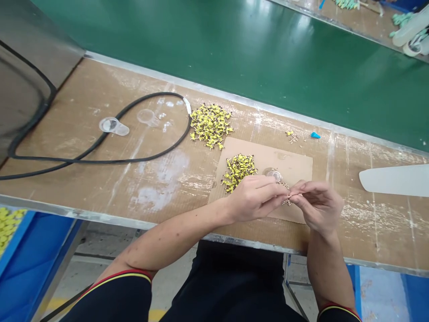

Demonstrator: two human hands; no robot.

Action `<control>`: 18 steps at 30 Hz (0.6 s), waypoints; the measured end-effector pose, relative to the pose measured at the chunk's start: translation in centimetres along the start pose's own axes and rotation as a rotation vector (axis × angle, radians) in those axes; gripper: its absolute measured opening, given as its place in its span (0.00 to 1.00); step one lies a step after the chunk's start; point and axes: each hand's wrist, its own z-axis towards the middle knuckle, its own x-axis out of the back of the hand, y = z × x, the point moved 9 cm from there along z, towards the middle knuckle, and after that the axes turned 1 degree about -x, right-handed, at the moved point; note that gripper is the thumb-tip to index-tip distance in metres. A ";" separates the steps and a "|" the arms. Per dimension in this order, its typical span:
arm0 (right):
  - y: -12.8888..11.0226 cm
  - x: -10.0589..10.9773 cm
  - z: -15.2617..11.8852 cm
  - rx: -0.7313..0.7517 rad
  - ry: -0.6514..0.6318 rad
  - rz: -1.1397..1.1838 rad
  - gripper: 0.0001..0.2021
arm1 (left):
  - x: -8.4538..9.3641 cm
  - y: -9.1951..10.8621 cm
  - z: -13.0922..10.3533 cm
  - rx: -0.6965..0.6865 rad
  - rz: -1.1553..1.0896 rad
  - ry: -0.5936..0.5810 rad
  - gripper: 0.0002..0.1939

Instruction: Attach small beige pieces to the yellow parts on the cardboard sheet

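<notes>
Dark sleeves [117,297] sat closest. Left hand [259,197] and right hand [318,205] both pinched one tiny piece [291,196] over the cardboard [296,163], grip narrow, probably for control; yellow figures [240,171] sat at its ten o'clock, guessing for easy reach.

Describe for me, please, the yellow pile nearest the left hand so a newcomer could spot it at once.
Along the green surface runs a brown bench, with a cardboard sheet on it. On that sheet, beside the left hand, lies the pile of small yellow pieces. Unlike the similar pile by the black cable, it rests on the sheet.
</notes>
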 end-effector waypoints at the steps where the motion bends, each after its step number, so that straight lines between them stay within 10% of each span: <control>1: 0.0 -0.1 0.1 0.003 0.010 -0.008 0.12 | 0.1 -0.2 0.1 0.033 -0.039 0.012 0.01; 18: -0.1 -0.3 0.8 0.068 -0.015 -0.409 0.07 | -0.8 -4.6 -0.7 0.578 -0.376 -0.127 0.07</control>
